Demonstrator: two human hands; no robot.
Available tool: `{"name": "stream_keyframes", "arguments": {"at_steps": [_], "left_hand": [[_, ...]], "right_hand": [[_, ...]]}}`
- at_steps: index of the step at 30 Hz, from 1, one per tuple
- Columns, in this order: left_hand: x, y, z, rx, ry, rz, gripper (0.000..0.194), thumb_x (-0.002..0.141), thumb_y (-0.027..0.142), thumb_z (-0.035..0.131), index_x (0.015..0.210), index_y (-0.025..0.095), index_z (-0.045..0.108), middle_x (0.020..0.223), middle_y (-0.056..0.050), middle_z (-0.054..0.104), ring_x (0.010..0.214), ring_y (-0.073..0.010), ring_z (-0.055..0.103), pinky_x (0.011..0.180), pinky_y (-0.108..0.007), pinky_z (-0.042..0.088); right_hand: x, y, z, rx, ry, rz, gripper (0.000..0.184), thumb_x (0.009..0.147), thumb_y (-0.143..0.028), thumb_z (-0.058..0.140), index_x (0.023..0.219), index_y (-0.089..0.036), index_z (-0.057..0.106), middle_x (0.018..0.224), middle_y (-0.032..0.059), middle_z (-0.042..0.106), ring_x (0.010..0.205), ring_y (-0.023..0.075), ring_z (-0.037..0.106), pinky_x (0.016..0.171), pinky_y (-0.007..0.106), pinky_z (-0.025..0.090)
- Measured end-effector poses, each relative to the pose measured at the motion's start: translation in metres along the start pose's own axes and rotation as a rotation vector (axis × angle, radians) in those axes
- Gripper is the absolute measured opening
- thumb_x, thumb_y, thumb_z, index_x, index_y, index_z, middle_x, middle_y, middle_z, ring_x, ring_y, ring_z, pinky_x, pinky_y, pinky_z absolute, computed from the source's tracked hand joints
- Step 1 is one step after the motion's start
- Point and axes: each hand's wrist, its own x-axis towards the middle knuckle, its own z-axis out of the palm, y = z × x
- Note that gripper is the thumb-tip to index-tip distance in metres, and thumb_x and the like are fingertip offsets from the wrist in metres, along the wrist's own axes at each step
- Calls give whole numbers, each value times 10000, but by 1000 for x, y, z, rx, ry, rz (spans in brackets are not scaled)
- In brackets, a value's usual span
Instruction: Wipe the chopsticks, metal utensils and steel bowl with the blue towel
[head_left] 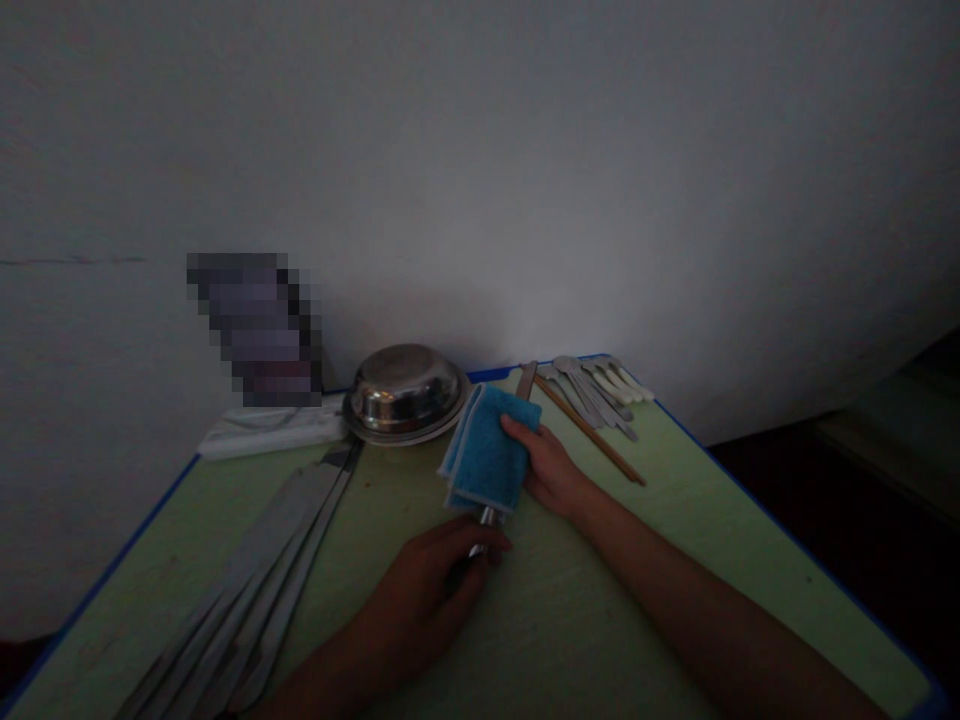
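Our left hand pinches a likely slick metal handle, best held low; our right hand clasps blue terrycloth toward one o'clock.

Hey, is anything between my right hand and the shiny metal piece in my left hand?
Yes, it looks like the folded blue cloth: the right hand holds it, and the shiny metal piece goes out of sight at its lower edge. What lies underneath is hidden. Nothing visible separates the left hand from the metal.
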Motion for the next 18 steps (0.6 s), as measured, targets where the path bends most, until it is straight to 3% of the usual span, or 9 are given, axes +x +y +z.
{"name": "stream_keyframes", "arguments": {"at_steps": [9, 18], "left_hand": [[-2, 1, -1, -34, 13, 8, 197, 876, 177, 428, 1001, 242, 567, 942, -1, 631, 836, -140, 586, 758, -224, 442], [-5, 4, -2, 13, 29, 50, 213, 841, 175, 467, 1023, 244, 552, 1001, -18, 630, 901, -164, 584, 805, -250, 442]], "right_hand": [[0, -3, 0, 63, 14, 36, 249, 782, -338, 565, 945, -161, 628, 854, 29, 714, 801, 164, 663, 845, 344, 498], [1, -2, 0, 85, 27, 52, 231, 775, -327, 574, 931, -164, 624, 862, 37, 707, 783, 166, 660, 823, 348, 501]]}}
